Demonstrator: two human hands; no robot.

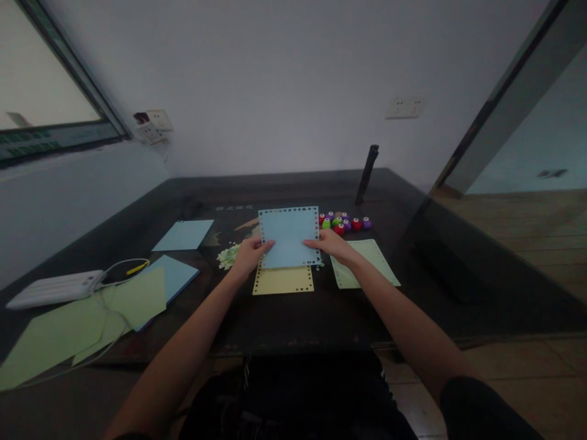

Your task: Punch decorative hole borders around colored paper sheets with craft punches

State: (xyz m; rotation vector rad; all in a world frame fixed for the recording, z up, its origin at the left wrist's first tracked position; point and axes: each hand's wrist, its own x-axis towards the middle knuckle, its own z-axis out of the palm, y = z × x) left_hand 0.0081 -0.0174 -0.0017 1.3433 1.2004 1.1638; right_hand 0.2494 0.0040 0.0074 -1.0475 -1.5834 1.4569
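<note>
A light blue sheet of paper [290, 238], with small dark holes or marks along its edges, is held up between my two hands. My left hand [250, 252] grips its left edge, thumb on the front. On the right edge my right hand [331, 242] pinches it the same way. Below and partly behind it lies a yellow sheet [283, 281] with similar marks. A pile of small pale green and white pieces [227, 256] sits beside my left hand. Behind my right hand are several red, purple and green round items [346, 224] with eye-like tops.
A pale green marked sheet [367, 260] lies under my right forearm. Leftward on the dark table [293, 324] are a blue sheet [183, 235], stacked blue and green sheets [82, 330], and a white power strip [57, 288] with a cable. A black upright stick [367, 175] stands at the back.
</note>
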